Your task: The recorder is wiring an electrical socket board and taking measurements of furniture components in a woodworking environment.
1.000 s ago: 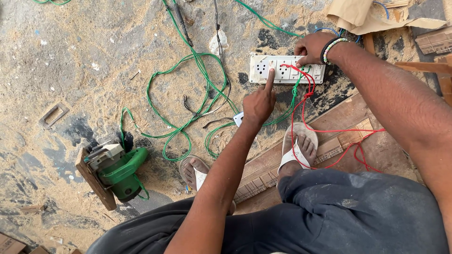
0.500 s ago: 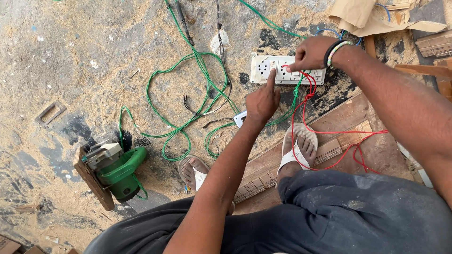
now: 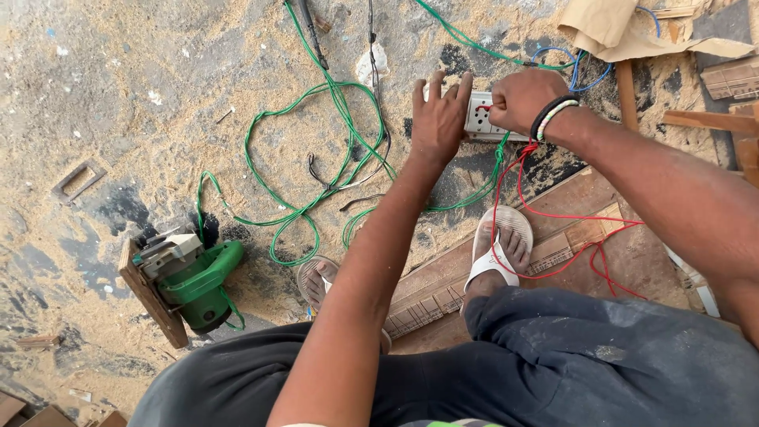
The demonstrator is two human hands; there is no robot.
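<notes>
On the sandy ground: a white socket box [image 3: 484,119] is held down between two hands, with sawdust all around it.
Left hand: the left hand [image 3: 437,119] is laid flat on the left end of the box, fingers straight and a little spread, nothing pinched.
Right hand: the right hand [image 3: 528,99] is closed in a loose fist at the right end of the box, and the tip of a red wire [image 3: 553,217] seems to be pinched by its fingers at a hole (the fingertips are partly hidden, so the grip cannot be told for sure).
Wires: a green wire [image 3: 316,170] is looped in big curls over the ground, and the red wire is trailed back over a wooden board [image 3: 569,237] beside a foot in a white sandal [image 3: 498,249].
Saw: a green power saw [image 3: 194,277] is left lying on the ground to the left, well apart from the hands.
Shock risk: a bare wire end may be touched while it is pushed into the hole, and a hurt could be caused if the box is live.
Trip risk: the loose loops could be caught by a foot, so the box could be pulled away.
Fire risk: a spark could be made by a loose wire end, and dry sawdust is lying close by.
</notes>
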